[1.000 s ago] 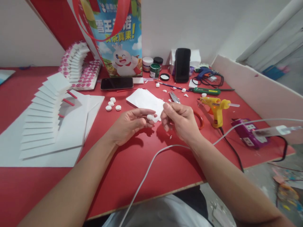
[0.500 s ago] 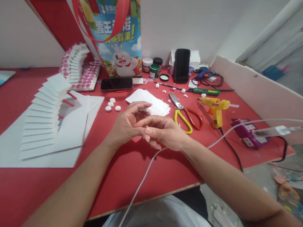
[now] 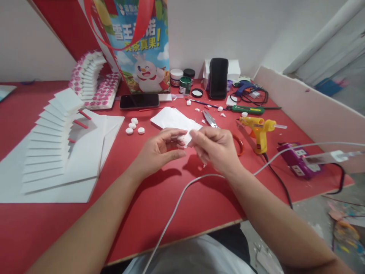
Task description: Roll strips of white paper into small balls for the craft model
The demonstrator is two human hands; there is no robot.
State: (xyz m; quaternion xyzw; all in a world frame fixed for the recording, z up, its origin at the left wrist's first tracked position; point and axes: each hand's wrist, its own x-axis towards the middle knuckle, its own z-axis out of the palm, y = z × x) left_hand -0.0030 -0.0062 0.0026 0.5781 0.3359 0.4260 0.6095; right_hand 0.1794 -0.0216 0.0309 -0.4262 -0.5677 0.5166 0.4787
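A small crumpled white piece (image 3: 186, 139), perhaps paper or foam, is between my two hands above the table. My right hand (image 3: 219, 147) pinches its right side between thumb and curled fingers. The fingertips of my left hand (image 3: 161, 152) are at its left end, with the thumb held lower and apart. Just behind lies a stack of white sheets (image 3: 173, 118). Several small white rounded lumps (image 3: 141, 130) sit left of the sheets. Scissors (image 3: 210, 118) with red and yellow handles lie partly hidden behind my right hand.
A yellow glue gun (image 3: 261, 133) and purple box (image 3: 299, 161) stand on the right. A white cable (image 3: 182, 194) crosses the front. Fanned white strips (image 3: 45, 148) lie left on white boards (image 3: 85, 163). Phones (image 3: 139, 101), paint jars (image 3: 185, 85) and a printed bag (image 3: 142, 57) line the back.
My hands have moved from overlapping to apart, my right hand turning and shifting right and upward. The white piece now shows between them, and my right hand covers the scissor handles more.
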